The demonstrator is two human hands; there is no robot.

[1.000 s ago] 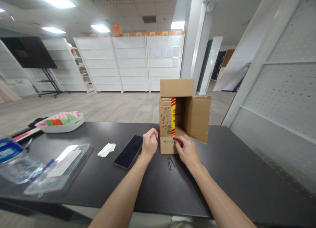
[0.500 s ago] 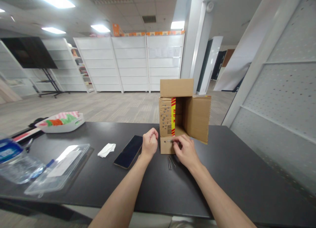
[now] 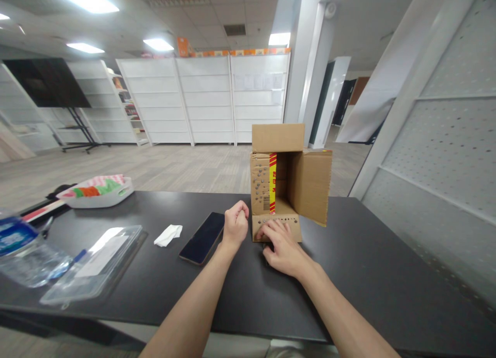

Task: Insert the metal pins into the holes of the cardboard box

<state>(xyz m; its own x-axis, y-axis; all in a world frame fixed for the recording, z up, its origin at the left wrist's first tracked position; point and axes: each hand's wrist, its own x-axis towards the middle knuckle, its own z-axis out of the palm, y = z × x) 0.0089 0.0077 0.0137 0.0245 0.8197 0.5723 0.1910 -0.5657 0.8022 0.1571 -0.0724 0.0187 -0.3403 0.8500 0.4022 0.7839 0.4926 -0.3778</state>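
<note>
A cardboard box (image 3: pixel 314 190) stands on its side on the black table, its flaps spread apart and its opening facing me. Nail heads dot the left flap (image 3: pixel 259 192), and a row of them crosses the lower flap (image 3: pixel 296 235). My right hand (image 3: pixel 284 247) is over that lower flap, fingers curved and apart, thumb down near its front edge. Loose nails there are mostly hidden under the hand. My left hand (image 3: pixel 235 224) is closed in a fist just left of the box; what it holds, if anything, is hidden.
A phone (image 3: pixel 202 239) lies beside my left hand, with a crumpled white tissue (image 3: pixel 168 235) further left. Beyond are a clear plastic case (image 3: pixel 93 265), a water bottle (image 3: pixel 29 257) and a white basket (image 3: pixel 96 200) holding colourful cloth. A perforated panel (image 3: pixel 445 192) rises on the right.
My right hand has moved left and down from the lower flap's row of nail heads to the loose nails, uncovering the row's right part. My left fist has stayed put.
</note>
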